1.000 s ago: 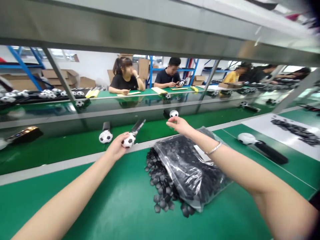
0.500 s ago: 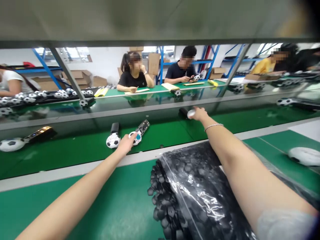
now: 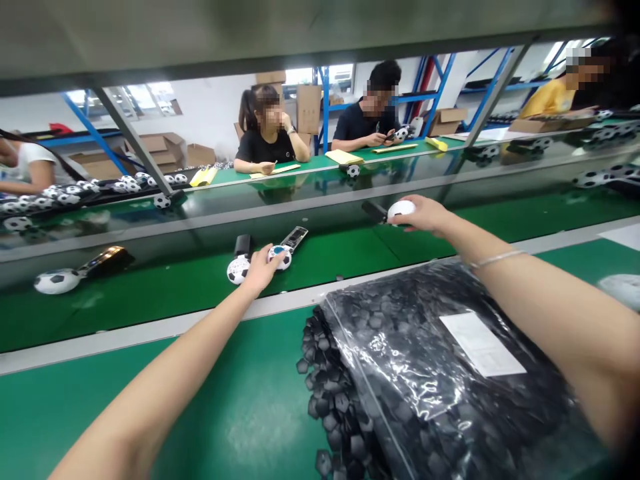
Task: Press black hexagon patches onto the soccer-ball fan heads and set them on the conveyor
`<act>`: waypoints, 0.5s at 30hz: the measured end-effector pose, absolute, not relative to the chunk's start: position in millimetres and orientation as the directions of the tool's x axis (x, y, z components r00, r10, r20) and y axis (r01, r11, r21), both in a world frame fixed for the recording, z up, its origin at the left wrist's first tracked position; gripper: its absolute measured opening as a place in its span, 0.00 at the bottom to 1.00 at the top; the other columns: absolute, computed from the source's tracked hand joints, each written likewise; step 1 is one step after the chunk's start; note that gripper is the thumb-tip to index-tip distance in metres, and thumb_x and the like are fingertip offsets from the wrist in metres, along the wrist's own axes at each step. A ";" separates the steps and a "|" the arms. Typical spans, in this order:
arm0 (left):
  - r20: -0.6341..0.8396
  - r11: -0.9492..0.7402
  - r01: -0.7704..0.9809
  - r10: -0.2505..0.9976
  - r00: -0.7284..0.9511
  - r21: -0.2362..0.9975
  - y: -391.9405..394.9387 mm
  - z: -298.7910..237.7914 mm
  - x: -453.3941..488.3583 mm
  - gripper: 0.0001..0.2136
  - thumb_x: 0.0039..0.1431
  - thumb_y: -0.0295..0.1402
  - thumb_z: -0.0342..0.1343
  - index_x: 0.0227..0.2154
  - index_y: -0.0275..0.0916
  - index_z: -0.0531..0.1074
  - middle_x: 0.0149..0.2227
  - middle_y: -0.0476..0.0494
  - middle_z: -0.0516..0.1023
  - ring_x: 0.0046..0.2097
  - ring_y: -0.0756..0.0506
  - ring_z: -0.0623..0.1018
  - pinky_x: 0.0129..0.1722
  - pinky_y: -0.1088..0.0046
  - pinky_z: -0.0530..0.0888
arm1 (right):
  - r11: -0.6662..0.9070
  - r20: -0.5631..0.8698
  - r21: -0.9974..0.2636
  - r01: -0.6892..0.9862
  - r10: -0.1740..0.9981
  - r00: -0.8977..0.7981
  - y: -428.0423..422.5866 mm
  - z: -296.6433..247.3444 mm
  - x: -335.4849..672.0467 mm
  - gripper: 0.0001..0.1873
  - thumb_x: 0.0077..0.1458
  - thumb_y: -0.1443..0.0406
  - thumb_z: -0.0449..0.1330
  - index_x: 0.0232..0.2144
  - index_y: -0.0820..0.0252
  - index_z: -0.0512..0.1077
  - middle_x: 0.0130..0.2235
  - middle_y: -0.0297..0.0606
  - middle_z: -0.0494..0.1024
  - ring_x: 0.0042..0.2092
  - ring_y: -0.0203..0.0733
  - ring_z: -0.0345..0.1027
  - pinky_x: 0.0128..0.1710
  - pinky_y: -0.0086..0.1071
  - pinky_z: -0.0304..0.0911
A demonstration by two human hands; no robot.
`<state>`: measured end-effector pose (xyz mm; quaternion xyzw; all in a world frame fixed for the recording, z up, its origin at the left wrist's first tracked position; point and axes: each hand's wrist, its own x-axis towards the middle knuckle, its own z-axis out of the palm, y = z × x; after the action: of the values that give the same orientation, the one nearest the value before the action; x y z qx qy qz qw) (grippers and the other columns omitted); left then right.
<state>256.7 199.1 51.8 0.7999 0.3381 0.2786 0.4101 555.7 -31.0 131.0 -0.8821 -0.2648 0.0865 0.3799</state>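
Note:
My left hand [image 3: 260, 265] reaches onto the green conveyor belt [image 3: 150, 293] and rests on a football-headed device with a clear handle [image 3: 287, 245], fingers curled over its round head. Another football-headed device with a black handle [image 3: 239, 263] lies just left of it. My right hand [image 3: 425, 213] is stretched further out and closed around the white round head of a black-handled device [image 3: 395, 211], lifted slightly above the belt. A clear bag of black hexagonal pieces [image 3: 440, 373] lies under my right forearm, with several pieces spilled at its left [image 3: 330, 393].
A football device with a dark handle [image 3: 75, 273] lies on the belt at far left. A metal shelf frame [image 3: 250, 40] runs overhead. Across the line, several people sit at green tables with more football devices [image 3: 75, 193]. Cardboard boxes and blue racks stand behind.
My left hand set its device down on the belt beside the other one. My right hand reached forward to the black-handled device and closed on its white head. The view shifted closer.

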 end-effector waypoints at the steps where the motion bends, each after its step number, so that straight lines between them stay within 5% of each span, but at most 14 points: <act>1: 0.160 -0.426 0.290 0.755 0.635 0.857 199.0 50.0 257.9 0.32 0.40 0.40 0.64 0.51 0.37 0.63 0.52 0.36 0.65 0.55 0.38 0.65 0.55 0.61 0.58 | -0.494 0.040 -0.764 0.415 0.606 0.794 -40.9 139.3 540.4 0.32 0.35 0.61 0.67 0.46 0.58 0.66 0.39 0.39 0.74 0.36 0.41 0.69 0.28 0.31 0.70; 6: 0.098 -0.302 0.197 0.738 0.668 0.933 196.5 44.0 268.5 0.43 0.29 0.31 0.69 0.54 0.38 0.58 0.54 0.36 0.64 0.55 0.38 0.64 0.56 0.62 0.57 | -0.212 -0.038 -0.800 0.562 0.951 0.306 -78.1 167.9 432.3 0.32 0.35 0.60 0.67 0.46 0.56 0.66 0.42 0.36 0.74 0.40 0.41 0.69 0.36 0.30 0.68; 10: 0.007 -0.117 0.106 0.704 0.710 0.987 196.2 51.0 278.1 0.36 0.28 0.29 0.69 0.47 0.39 0.64 0.48 0.38 0.70 0.49 0.38 0.70 0.53 0.56 0.62 | -0.005 -0.031 -0.744 0.669 0.999 -0.027 -76.8 161.4 344.7 0.30 0.36 0.59 0.67 0.45 0.54 0.67 0.41 0.34 0.73 0.41 0.43 0.68 0.39 0.31 0.64; 15: -0.096 0.186 -0.027 0.622 0.777 0.982 193.2 77.1 284.2 0.15 0.49 0.42 0.57 0.34 0.37 0.68 0.39 0.38 0.74 0.43 0.42 0.75 0.44 0.60 0.73 | 0.155 -0.074 -0.560 0.814 0.969 -0.236 -60.6 136.6 278.7 0.34 0.37 0.58 0.65 0.49 0.55 0.62 0.43 0.40 0.69 0.39 0.46 0.67 0.35 0.33 0.63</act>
<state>284.2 193.2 77.1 0.5980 0.2489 0.2226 0.7286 278.7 -60.6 136.6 -0.5986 -0.7445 0.2528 0.1533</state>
